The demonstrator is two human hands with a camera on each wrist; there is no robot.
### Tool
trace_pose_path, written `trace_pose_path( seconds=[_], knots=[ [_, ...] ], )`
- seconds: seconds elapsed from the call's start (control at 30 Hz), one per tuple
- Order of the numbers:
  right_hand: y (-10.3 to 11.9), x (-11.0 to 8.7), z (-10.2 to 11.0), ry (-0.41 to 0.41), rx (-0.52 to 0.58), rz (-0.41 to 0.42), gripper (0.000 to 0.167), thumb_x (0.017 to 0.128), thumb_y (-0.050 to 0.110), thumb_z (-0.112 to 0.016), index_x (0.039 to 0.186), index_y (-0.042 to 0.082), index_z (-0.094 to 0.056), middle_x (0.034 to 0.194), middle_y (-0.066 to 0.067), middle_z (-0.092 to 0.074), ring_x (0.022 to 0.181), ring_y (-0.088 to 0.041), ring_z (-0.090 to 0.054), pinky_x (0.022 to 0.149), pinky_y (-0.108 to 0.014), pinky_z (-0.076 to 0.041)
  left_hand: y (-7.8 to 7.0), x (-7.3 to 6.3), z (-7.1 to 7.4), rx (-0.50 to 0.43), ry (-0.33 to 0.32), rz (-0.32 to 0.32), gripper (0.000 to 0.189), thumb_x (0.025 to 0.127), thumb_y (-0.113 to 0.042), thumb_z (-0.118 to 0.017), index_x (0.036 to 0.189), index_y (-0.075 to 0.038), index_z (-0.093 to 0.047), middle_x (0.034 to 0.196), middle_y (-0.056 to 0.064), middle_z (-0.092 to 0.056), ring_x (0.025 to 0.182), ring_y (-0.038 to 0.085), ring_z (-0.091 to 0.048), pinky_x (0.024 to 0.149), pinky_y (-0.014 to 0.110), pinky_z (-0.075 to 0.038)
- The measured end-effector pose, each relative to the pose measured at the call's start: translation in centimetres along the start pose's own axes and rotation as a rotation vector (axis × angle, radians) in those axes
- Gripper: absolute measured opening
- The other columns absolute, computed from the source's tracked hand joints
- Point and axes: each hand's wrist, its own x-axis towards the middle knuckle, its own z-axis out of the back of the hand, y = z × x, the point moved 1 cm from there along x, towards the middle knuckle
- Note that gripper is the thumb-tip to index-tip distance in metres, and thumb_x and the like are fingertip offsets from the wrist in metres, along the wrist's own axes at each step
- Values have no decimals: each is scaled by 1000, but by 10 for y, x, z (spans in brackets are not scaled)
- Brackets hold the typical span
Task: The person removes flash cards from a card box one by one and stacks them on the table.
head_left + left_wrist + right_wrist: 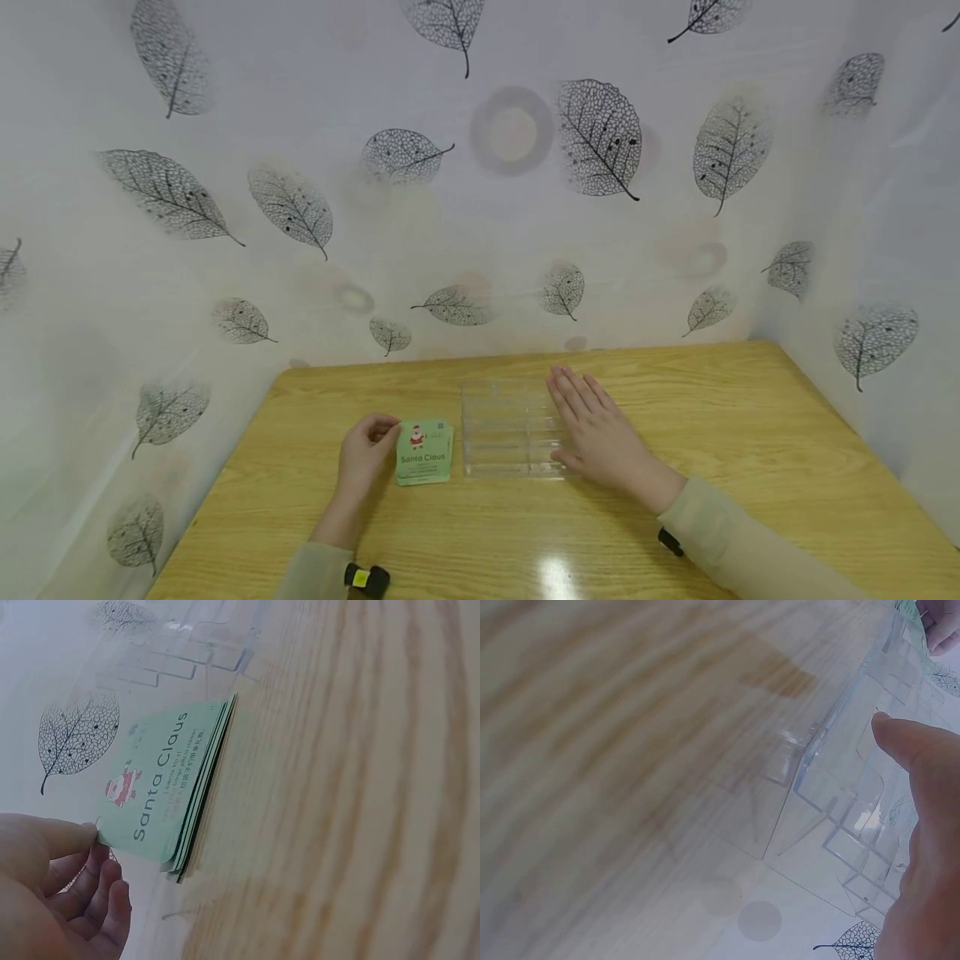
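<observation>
A small stack of green cards (424, 467) lies on the table, the top one reading "Santa Claus" with a red Santa figure. At its upper left corner my left hand (365, 454) pinches the top card (161, 780) between thumb and fingers. Layered card edges show below it in the left wrist view. Just right of the stack stands a clear plastic divided box (495, 458) with several compartments. My right hand (603, 437) rests over its right side, fingers straight and thumb (904, 739) spread toward the front, hiding part of the box.
The wooden table (675, 400) reaches back to a pale curtain (510, 233) printed with dark leaves, which also hangs at both sides. Black straps with small devices sit near both wrists, one of them the left wrist device (367, 580).
</observation>
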Motion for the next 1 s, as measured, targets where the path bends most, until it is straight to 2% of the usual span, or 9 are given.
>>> trace_pose_path(
  seconds=[0.27, 0.6, 0.8, 1.0],
  knots=[
    [1, -1, 0, 13, 5, -10, 114, 91, 64, -73, 166, -4, -20, 177, -21, -14, 164, -38, -18, 134, -55, -18, 2, 1, 0, 18, 29, 33, 13, 101, -6, -69, 110, 2, -73, 103, 17, -76, 87, 13, -61, 78, 20, -48],
    [2, -2, -1, -5, 4, -9, 114, 90, 64, -74, 166, -4, -21, 177, -21, -14, 164, -39, -21, 133, -55, -19, 5, 4, -1, 35, 43, 34, 15, 101, -7, -69, 111, 3, -73, 104, 18, -75, 89, 14, -61, 77, 19, -48],
    [2, -2, -2, -9, 5, -9, 114, 90, 63, -74, 166, -3, -21, 177, -21, -13, 164, -38, -19, 133, -55, -20, 7, 6, -1, 33, 42, 21, 14, 101, -7, -68, 110, 3, -73, 105, 19, -75, 88, 14, -62, 74, 17, -48],
    [2, -3, -1, -4, 9, -9, 114, 91, 63, -74, 166, -3, -21, 177, -21, -13, 165, -38, -18, 134, -55, -18, 7, 7, -1, 34, 39, 35, 15, 102, -6, -68, 111, 4, -73, 106, 20, -74, 89, 15, -62, 74, 17, -48]
  ],
)
